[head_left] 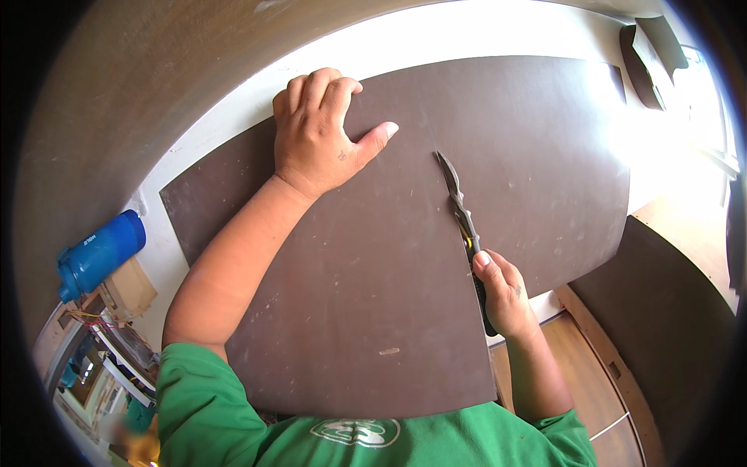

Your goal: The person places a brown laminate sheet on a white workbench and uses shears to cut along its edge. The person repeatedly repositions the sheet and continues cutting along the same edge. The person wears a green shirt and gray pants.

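Note:
A large dark brown sheet (334,257) lies in front of me and reaches down to my body. In my right hand (506,296) is a pair of long-bladed tin snips (459,202), dark with a bit of yellow by the pivot. Its blades lie along the sheet, pointing away from me. A cut edge runs from the snips toward my body, and the right-hand part of the sheet lies apart from it there. My left hand (315,124) grips the sheet's far edge with curled fingers, the thumb stretched over the surface. What lies under the sheet is mostly hidden.
A blue bottle (101,253) lies at the left, above wiring and framed parts. Beyond the sheet is a white surface (498,31). Another dark curved panel (661,288) and a wooden frame (611,366) are at the right; a bent offcut (650,62) is at the far right.

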Action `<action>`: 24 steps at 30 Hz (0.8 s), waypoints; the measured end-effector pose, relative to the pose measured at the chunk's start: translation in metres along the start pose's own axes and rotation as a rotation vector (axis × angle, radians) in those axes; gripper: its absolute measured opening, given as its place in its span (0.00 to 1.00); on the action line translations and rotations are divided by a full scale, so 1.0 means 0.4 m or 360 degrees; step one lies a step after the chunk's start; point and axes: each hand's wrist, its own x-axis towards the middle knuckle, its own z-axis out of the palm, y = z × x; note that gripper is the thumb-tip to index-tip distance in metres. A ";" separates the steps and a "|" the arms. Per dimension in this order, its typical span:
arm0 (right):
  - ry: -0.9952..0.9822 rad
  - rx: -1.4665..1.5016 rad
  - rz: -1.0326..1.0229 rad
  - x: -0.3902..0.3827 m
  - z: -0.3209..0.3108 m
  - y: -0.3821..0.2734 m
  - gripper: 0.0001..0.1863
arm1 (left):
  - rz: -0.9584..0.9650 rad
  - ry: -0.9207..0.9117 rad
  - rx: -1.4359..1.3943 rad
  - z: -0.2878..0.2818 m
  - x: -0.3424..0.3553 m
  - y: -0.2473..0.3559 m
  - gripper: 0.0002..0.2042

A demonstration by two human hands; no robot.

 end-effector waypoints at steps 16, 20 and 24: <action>0.0095 -0.0086 -0.0193 0.002 0.034 0.040 0.26 | 0.0089 0.0062 -0.0107 0.005 0.002 0.008 0.24; 0.0110 -0.0088 -0.0194 0.008 0.036 0.035 0.27 | 0.0081 0.0051 -0.0159 0.000 0.001 0.010 0.22; 0.0110 -0.0127 -0.0152 0.004 0.038 0.021 0.27 | 0.0072 0.0026 -0.0176 -0.002 -0.001 0.010 0.21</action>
